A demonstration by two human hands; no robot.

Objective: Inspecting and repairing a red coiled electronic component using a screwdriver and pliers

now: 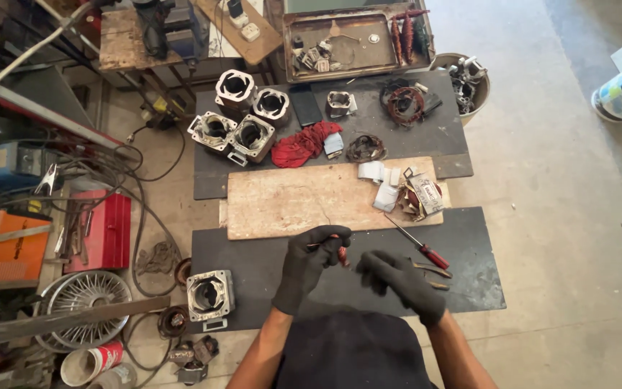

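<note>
Slippage is your risk: your left hand [309,261] pinches a small red-tipped part [341,252] in thick gloves above the dark mat's [469,288] near edge; your right hand [397,277] curls empty.

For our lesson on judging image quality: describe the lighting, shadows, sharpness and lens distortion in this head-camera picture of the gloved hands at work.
Head view: even, soft daylight, with only faint shadows under the pale wooden board; no strong glare on the grey concrete floor; the black-gloved left hand and black-gloved right hand look slightly soft, the small part pinched in the left too blurred to identify; wide-angle lens bends edges near the frame's borders.
</note>
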